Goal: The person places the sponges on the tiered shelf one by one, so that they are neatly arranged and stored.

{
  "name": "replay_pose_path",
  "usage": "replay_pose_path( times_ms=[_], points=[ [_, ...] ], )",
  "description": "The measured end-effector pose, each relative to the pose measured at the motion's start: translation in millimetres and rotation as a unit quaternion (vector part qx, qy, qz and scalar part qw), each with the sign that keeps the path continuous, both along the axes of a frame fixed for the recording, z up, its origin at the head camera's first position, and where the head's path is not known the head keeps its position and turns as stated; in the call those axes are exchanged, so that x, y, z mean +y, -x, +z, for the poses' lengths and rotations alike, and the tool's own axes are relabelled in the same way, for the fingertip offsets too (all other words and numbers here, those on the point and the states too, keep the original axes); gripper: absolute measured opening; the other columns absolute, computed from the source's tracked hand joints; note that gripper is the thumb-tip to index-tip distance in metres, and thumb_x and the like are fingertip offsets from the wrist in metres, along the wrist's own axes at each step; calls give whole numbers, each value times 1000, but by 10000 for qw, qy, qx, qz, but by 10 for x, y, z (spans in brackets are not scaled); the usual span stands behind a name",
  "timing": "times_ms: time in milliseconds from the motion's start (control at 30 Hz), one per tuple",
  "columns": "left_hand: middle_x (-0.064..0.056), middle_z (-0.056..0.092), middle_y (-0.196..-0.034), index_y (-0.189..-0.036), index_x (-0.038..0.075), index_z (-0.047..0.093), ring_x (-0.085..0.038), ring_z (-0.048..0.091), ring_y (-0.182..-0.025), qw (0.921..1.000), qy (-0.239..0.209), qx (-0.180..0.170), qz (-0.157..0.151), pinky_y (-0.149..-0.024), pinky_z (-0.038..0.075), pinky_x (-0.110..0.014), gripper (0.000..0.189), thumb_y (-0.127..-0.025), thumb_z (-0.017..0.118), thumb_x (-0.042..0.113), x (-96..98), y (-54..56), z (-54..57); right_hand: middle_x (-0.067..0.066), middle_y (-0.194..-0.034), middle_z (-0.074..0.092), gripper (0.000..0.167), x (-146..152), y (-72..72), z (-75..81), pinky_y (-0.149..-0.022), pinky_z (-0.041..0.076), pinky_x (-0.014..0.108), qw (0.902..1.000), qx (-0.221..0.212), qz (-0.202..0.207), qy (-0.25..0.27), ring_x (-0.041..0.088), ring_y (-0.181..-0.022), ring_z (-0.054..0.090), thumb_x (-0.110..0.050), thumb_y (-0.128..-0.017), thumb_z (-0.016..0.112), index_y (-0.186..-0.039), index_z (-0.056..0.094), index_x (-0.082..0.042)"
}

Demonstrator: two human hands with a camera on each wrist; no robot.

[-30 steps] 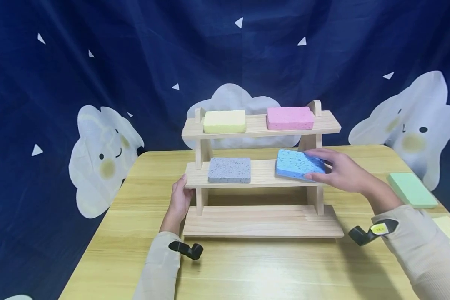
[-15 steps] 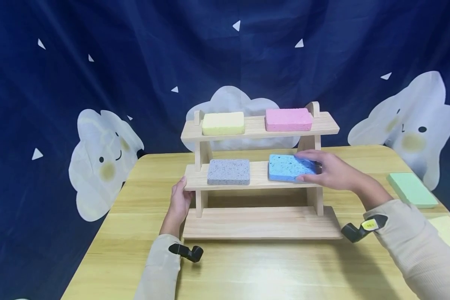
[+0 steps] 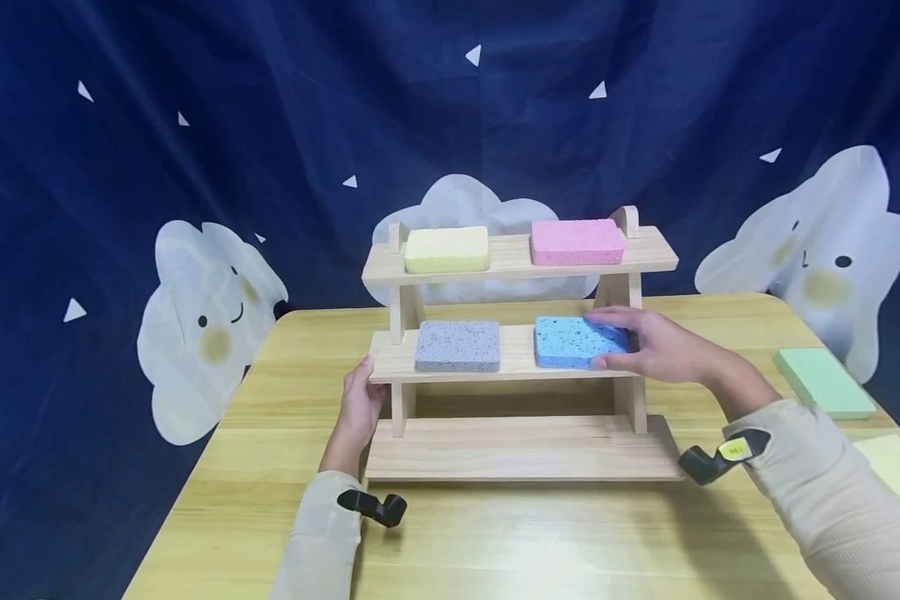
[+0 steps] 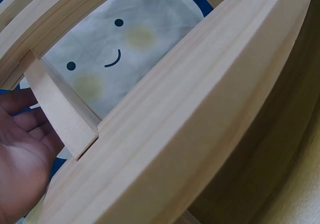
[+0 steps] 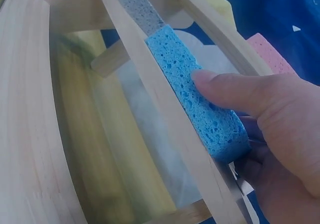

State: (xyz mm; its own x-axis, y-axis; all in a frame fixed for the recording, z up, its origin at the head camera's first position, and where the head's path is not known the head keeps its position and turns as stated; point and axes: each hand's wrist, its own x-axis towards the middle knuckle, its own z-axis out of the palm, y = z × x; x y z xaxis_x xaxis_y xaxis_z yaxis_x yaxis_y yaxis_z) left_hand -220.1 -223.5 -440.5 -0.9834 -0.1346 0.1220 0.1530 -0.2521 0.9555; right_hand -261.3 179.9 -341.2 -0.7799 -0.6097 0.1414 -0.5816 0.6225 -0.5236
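Observation:
A three-tier wooden display shelf (image 3: 525, 450) stands on the table. My right hand (image 3: 667, 348) pinches the right end of a blue sponge (image 3: 570, 340) on the middle tier. In the right wrist view the thumb (image 5: 220, 88) presses the sponge's front face, the fingers partly hidden behind it. Left of it on the same tier lies a grey speckled sponge (image 3: 457, 346). My left hand (image 3: 358, 404) holds the left end of the middle tier, its fingers (image 4: 30, 119) beside the upright in the left wrist view.
On the top tier sit a yellow sponge (image 3: 447, 250) and a pink sponge (image 3: 577, 242). A green sponge (image 3: 825, 383) and a pale yellow piece (image 3: 896, 471) lie at the table's right edge. Behind hangs a dark blue curtain (image 3: 307, 100) with clouds.
My right hand has shifted the blue sponge left along the middle tier and turned it straight, level with the grey one. The left hand keeps its place on the shelf.

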Motion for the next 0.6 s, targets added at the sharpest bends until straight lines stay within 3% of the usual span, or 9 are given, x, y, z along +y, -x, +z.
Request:
replay_pose_path(
  times_ms=[600],
  points=[
    [3, 61, -97, -126, -12, 49, -10, 56, -94, 9999, -50, 153, 0, -86, 43, -25, 49, -100, 28, 24, -2, 12, -18, 24, -143, 39, 68, -8, 0, 2, -102, 30, 58, 9997, -207, 58, 78, 42, -129, 38, -28, -84, 71, -138, 43, 1]
  ],
)
